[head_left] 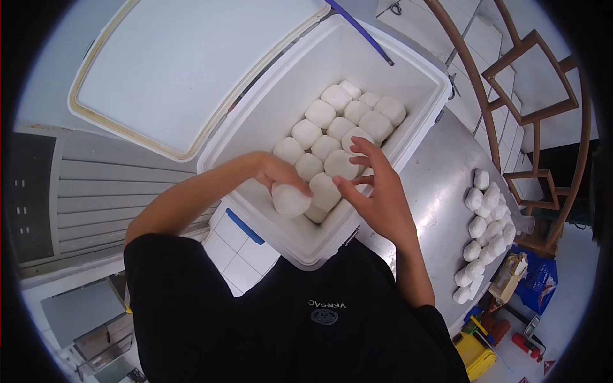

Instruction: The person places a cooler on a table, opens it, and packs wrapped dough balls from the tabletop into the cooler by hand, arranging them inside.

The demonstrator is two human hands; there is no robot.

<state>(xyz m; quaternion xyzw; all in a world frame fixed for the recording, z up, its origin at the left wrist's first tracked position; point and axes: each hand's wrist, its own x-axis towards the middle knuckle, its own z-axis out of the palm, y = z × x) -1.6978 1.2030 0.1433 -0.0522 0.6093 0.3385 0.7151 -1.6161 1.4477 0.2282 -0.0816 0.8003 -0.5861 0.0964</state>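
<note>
A large white cooler box (408, 67) stands open before me, with several rounded white pieces (320, 113) packed in rows inside. My left hand (281, 173) is at the near left part of the box, its fingers wrapped round one white piece (292, 201). Over the right side of the rows is my right hand (377, 182), fingers apart and curved, fingertips close to another white piece (325, 191). Whether those fingertips touch it I cannot tell.
The box's lid (191, 64) is tilted open at the upper left. A metal table (434, 191) on the right bears several more white pieces (477, 226). Brown metal frames (490, 121) rise behind it. A blue basket (537, 281) and a yellow container (474, 356) are at lower right.
</note>
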